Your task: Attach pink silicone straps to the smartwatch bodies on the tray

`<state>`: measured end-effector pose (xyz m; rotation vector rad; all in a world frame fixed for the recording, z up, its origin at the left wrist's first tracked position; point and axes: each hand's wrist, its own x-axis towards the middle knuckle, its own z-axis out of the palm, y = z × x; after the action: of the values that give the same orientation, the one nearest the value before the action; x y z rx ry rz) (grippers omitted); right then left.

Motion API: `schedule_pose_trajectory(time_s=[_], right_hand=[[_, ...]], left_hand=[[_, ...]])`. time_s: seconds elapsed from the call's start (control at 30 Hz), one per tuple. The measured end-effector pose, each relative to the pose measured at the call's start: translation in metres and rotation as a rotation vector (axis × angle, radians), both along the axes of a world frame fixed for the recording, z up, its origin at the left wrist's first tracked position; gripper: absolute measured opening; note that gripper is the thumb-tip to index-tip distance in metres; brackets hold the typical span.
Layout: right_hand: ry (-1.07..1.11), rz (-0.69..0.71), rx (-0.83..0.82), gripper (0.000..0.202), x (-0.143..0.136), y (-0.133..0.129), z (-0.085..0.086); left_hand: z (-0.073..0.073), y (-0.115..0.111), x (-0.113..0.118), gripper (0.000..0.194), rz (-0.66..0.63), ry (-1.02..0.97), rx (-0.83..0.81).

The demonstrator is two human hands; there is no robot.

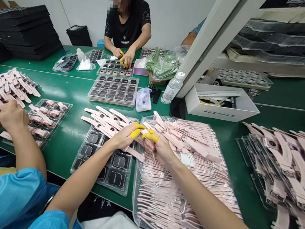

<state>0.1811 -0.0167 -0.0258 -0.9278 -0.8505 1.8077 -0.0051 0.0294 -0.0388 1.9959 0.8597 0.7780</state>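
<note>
My left hand and my right hand meet in the middle, with yellow finger cots on the fingertips. Both pinch a pink watch strap; the small part between the fingertips is mostly hidden. Under my left hand lies a clear tray of square black watch faces, with several pink-strapped watches across its far end. A large clear bag packed with rows of pink straps lies beneath my right hand. Loose straps rest on top of it, beside a white label.
At left, a co-worker's hands work by a tray of pink watches. Another person sits opposite. Stacked trays, a water bottle, a white box and a slanted post stand beyond; strap-laden trays lie right.
</note>
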Motion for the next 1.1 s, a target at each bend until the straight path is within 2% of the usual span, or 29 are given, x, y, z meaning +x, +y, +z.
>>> schedule_pose_trajectory(time_s=[0.13,0.2,0.27,0.37,0.43,0.57,0.67,0.73,0.8,0.87,0.97,1.1], right_hand=[[0.023,-0.009,0.007,0.041,0.002,0.002,-0.002],[0.022,0.022,-0.013,0.042,0.003,0.002,-0.002],[0.043,0.125,-0.086,0.046,0.005,0.003,-0.002],[0.090,0.302,-0.197,0.047,0.008,0.003,-0.003],[0.087,0.333,-0.215,0.042,0.009,0.003,-0.004],[-0.025,0.342,-0.222,0.040,0.008,0.002,-0.004],[-0.118,0.203,-0.152,0.042,0.007,0.003,-0.001],[-0.145,0.077,-0.064,0.044,0.006,0.003,0.000],[-0.148,0.015,0.005,0.043,0.004,0.004,0.002],[-0.143,0.018,0.029,0.042,0.002,0.003,0.002],[-0.131,0.041,0.035,0.037,0.000,0.001,0.003],[-0.102,0.050,0.032,0.034,-0.001,0.000,0.004]], left_hand=[[-0.003,0.000,0.005,0.046,0.090,-0.215,-0.150],[-0.003,-0.001,0.009,0.042,0.135,-0.316,-0.183],[-0.004,-0.003,0.014,0.036,0.169,-0.406,-0.195],[-0.002,-0.003,0.017,0.042,0.235,-0.545,-0.251],[0.002,0.002,0.011,0.047,0.352,-0.652,-0.299],[0.012,0.020,-0.015,0.050,0.687,-0.877,-0.329],[0.015,0.028,-0.024,0.044,0.815,-0.880,-0.330],[0.010,0.025,-0.018,0.042,0.737,-0.774,-0.382],[0.003,0.017,-0.005,0.041,0.550,-0.618,-0.436],[-0.005,0.007,0.008,0.037,0.349,-0.465,-0.410],[-0.012,-0.002,0.017,0.035,0.183,-0.263,-0.184],[-0.013,-0.004,0.013,0.049,0.108,-0.058,0.101]])
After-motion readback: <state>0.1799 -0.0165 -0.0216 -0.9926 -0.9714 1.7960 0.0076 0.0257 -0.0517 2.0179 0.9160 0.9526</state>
